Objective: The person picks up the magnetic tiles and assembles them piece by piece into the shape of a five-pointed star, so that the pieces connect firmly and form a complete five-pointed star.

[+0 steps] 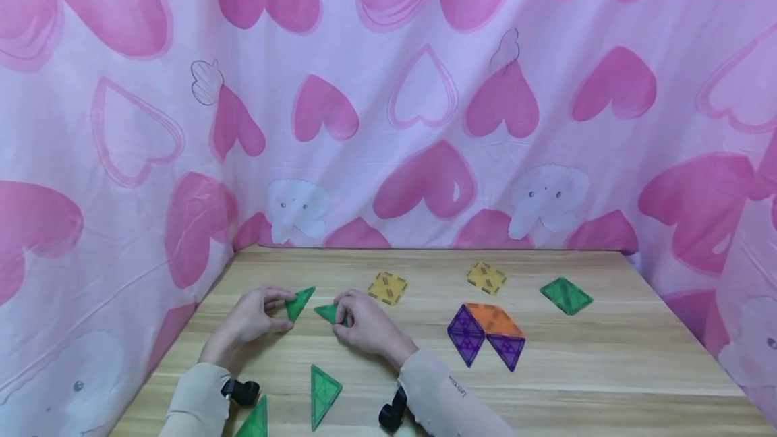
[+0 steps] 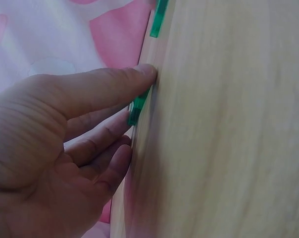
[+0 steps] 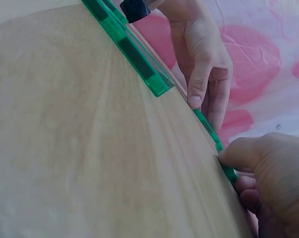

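Observation:
My left hand (image 1: 251, 317) pinches a green triangular tile (image 1: 300, 303) between thumb and fingers, low over the table. In the left wrist view that tile (image 2: 135, 110) shows only as a thin edge beside the thumb. To its right, my right hand (image 1: 369, 326) holds a second green triangular tile (image 1: 326, 313) by its right side, partly covered by the fingers. A small gap separates the two tiles in the head view. Nearer to me lie another green triangular tile (image 1: 324, 394) and, at the bottom edge, a further one (image 1: 255, 420), cut off by the frame.
Right of the hands, an orange trapezoid tile (image 1: 494, 319) joins purple triangular tiles (image 1: 466, 336). Two yellow square tiles (image 1: 388, 288) and a green diamond-shaped piece (image 1: 566, 296) lie farther back on the wooden table (image 1: 607, 369). A pink heart-patterned curtain (image 1: 413, 174) borders the table's back and sides.

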### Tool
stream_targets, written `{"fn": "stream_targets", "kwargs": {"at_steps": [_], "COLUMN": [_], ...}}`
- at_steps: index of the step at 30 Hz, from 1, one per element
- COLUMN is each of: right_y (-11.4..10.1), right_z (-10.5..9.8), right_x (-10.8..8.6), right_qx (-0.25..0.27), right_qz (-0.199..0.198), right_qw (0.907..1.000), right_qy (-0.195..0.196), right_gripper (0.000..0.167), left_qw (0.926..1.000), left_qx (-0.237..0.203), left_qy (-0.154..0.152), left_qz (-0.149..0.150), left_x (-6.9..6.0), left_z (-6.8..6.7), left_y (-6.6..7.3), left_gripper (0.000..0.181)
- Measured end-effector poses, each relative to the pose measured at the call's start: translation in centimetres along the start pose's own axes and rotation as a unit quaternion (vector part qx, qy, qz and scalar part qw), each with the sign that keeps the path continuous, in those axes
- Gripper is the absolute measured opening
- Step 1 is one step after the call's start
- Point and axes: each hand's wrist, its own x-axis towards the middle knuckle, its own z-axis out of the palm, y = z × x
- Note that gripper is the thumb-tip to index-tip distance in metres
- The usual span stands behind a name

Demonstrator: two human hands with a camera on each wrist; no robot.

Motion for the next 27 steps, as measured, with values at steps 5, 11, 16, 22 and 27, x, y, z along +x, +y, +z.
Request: {"fn": "stream_targets", "kwargs": {"at_steps": [5,11,16,22,27], "right_y": [0.1,-0.1,-0.5,-1.2,-1.4], "right_z": [0.0,0.1,0.5,1.3,1.9], "right_x": [0.0,0.0,0.3,0.8,1.3], "right_qx": [0.024,0.06,0.063,0.072,0.047], "right_qz": [0.02,0.044,0.077,0.107,0.102], "right_qw": [0.9995,0.9972,0.9946,0.9898,0.9901], "right_qy": [0.001,0.001,0.032,0.061,0.084], "right_gripper": [0.018,0.031,0.035,0.04,0.045], "left_qw": [1.0,1.0,0.9992,0.9979,0.9976], "left_qx": [-0.003,0.009,0.035,0.058,0.06], "left_qy": [0.003,0.0,-0.009,-0.019,-0.021], "left_qz": [-0.005,0.004,0.019,0.022,0.028], "left_x": [-0.1,0.1,0.5,0.7,0.9], "left_z": [0.0,0.3,0.8,1.2,1.6], "left_y": [-0.1,-0.1,0.3,0.7,0.7], "left_gripper": [0.058,0.068,0.078,0.081,0.08]}}
